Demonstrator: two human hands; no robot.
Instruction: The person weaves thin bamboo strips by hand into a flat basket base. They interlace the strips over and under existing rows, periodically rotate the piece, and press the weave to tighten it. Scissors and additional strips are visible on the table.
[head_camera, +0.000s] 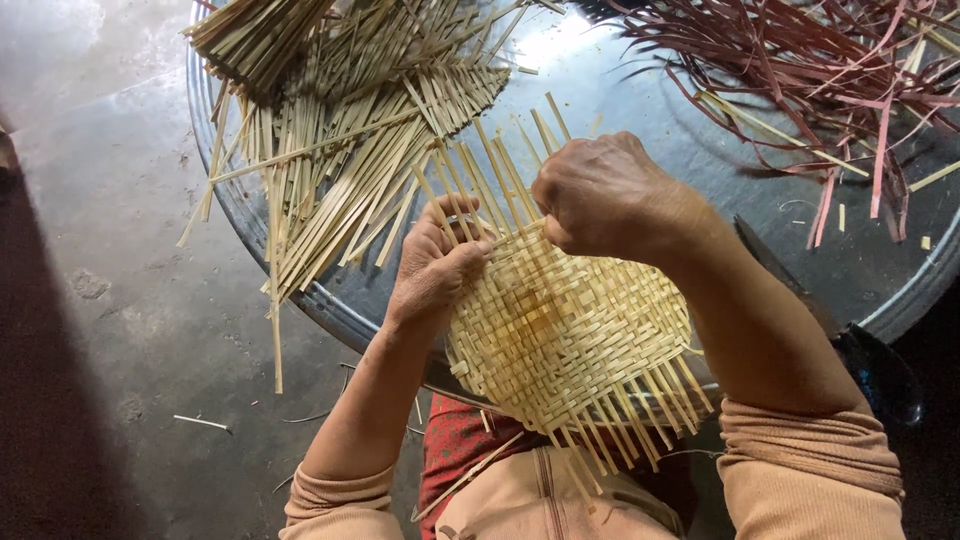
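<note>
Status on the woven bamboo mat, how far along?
Done: the central patch of the woven mat is tightly interlaced. In hand: the left hand presses the mat's upper edge while the right hand works a strip there. Left: loose strip ends stick out on all sides, and a pile of pale bamboo strips and reddish strips lies unused on the round metal tray.

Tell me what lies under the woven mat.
Under the mat show the metal tray's rim and red cloth on the lap. What lies beneath its middle is covered.

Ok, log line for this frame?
left hand: presses woven mat edge | right hand: pinches strip | loose strips, red strips on metal tray
</note>
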